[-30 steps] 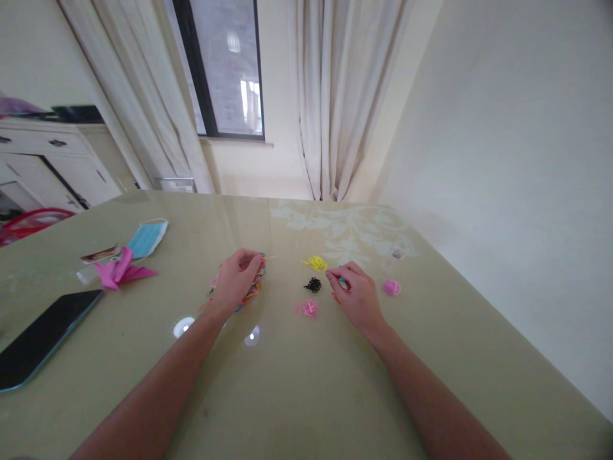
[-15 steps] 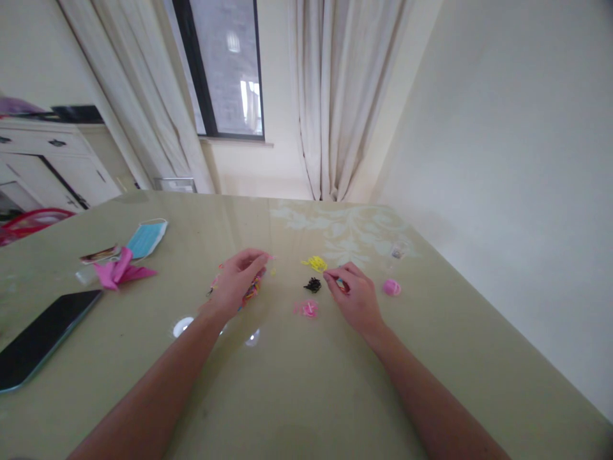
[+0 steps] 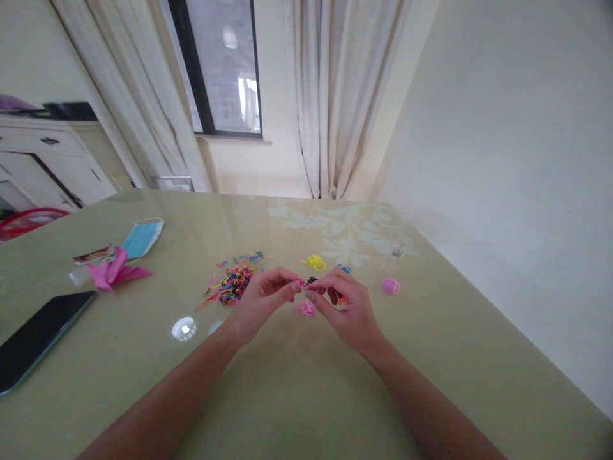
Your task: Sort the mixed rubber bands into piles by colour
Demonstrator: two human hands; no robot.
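A small pink rubber band is pinched in the fingertips of my left hand. The closed fingertips of my right hand meet it from the other side and appear to grip it too. Beside my left hand lies a mixed heap of coloured rubber bands. Sorted by colour, a yellow pile sits beyond my fingers, and a black pile is partly hidden behind them. A pink pile lies just below. Blue bands and red-orange bands show around my right hand.
Right of my right hand is a pink round object, with a small clear container behind it. At left are a phone, a pink folded item and a blue face mask. A clear round lid-like piece lies nearer me.
My left hand has moved right, away from the mixed heap, uncovering it. My right hand has shifted slightly left and down, and the fingertips of both hands now meet at the pink band.
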